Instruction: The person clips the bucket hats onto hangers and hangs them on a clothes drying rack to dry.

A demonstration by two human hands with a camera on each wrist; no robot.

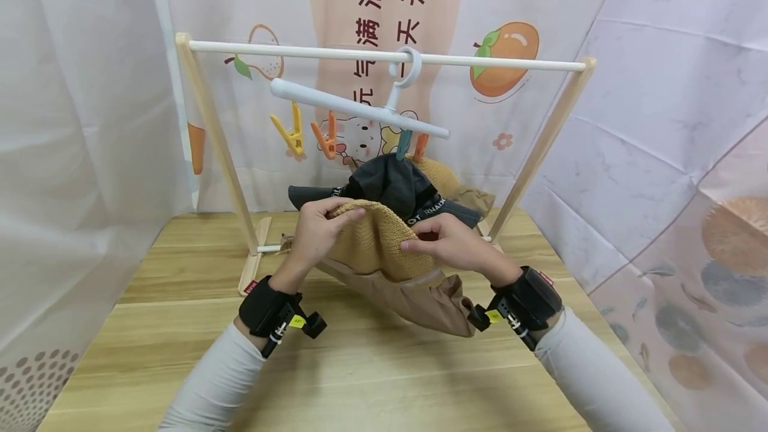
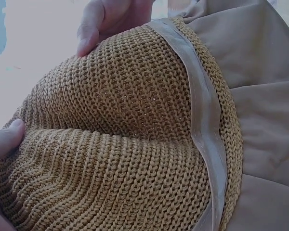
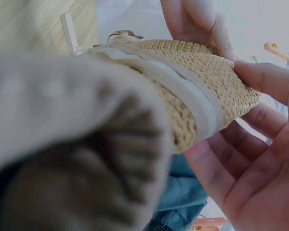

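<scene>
A tan sun hat (image 1: 378,245) with a knitted crown and a brown pleated fabric brim (image 1: 390,292) is held up over the table, its brim hanging toward me. My left hand (image 1: 318,229) pinches the crown's edge at the left, thumb on the near side. At the right, my right hand (image 1: 447,239) grips the crown between thumb and fingers. A crease runs down the knit between both hands. In the left wrist view a pale inner band (image 2: 202,110) shows where crown meets brim. Just behind, a dark hat (image 1: 393,185) with white lettering hangs from a teal clothespin (image 1: 404,145).
A pale blue hanger (image 1: 354,107) hooks over the white rod (image 1: 288,51) of a wooden rack, tilted down to the right. Yellow (image 1: 294,132) and orange clothespins (image 1: 327,135) hang at its left. Another tan hat (image 1: 441,175) shows behind the dark one, near an orange clothespin (image 1: 421,147).
</scene>
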